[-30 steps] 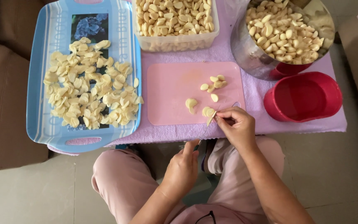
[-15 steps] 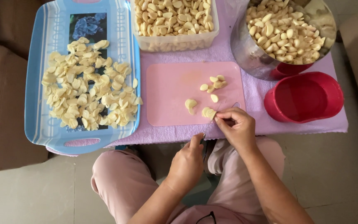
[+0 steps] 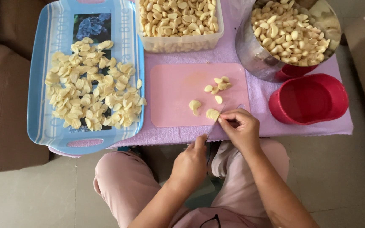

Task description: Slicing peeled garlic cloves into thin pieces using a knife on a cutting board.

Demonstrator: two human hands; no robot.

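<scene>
My right hand (image 3: 238, 128) is closed on a small knife (image 3: 213, 126) at the front edge of the pink cutting board (image 3: 174, 97). The thin blade runs down-left, beside a split garlic clove (image 3: 212, 114). Another halved clove (image 3: 195, 106) and a few slices (image 3: 218, 84) lie further up the board. Just below the table edge, my left hand (image 3: 191, 162) has its fingers curled and its back towards me. One finger points up near the blade tip. I see nothing in that hand.
A blue tray (image 3: 43, 76) of garlic slices sits on the left. A clear tub of peeled cloves (image 3: 178, 42) stands at the back, a steel pot of cloves (image 3: 254, 59) at the back right, and an empty red bowl (image 3: 309, 99) on the right. My knees are under the table.
My left hand has risen from my lap towards the board's front edge and the blade tip. My right hand has stayed by the split clove.
</scene>
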